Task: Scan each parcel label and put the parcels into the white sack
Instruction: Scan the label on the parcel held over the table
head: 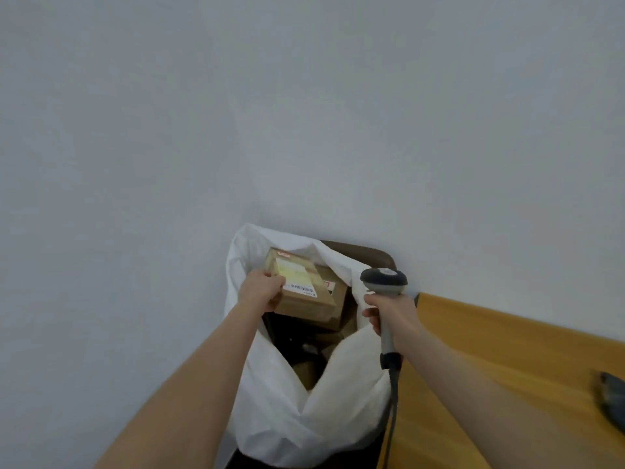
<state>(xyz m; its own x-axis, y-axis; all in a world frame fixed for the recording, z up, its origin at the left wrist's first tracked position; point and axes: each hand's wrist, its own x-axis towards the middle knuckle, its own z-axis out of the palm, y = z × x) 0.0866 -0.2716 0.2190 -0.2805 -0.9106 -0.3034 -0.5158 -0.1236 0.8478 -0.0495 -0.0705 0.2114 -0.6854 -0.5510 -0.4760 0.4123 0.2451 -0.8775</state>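
Over the open sack mouth, about 6 o'clock in the view, the left hand [262,289] grips a brown cardboard parcel [306,301] by its 9 o'clock corner, thumb on top and the other fingers wrapped round the edge. The parcel is tilted, top face up toward the camera. Its label [297,275] is pale, with a barcode strip at the 5 o'clock end and a red mark at the 11 o'clock end. The parcel is inside the rim of the white sack [270,418], above a second box [338,294] that shows at its 3 o'clock side. Can't tell if the two touch. More brown cardboard lies deeper in the sack, in the dark.

At 3 o'clock of the parcel, the right hand [394,316] is closed tight round the grey handle of a barcode scanner [384,280], head up, apart from the parcel. The scanner cable [392,404] drops toward 6 o'clock along the sack's side.

A wooden table [490,360] is at 4 o'clock, with a blurred dark object [612,397] at the frame edge, not identifiable. A dark chair back [365,252] stands at 12 o'clock of the sack. A pale wall [304,113] fills the upper view.
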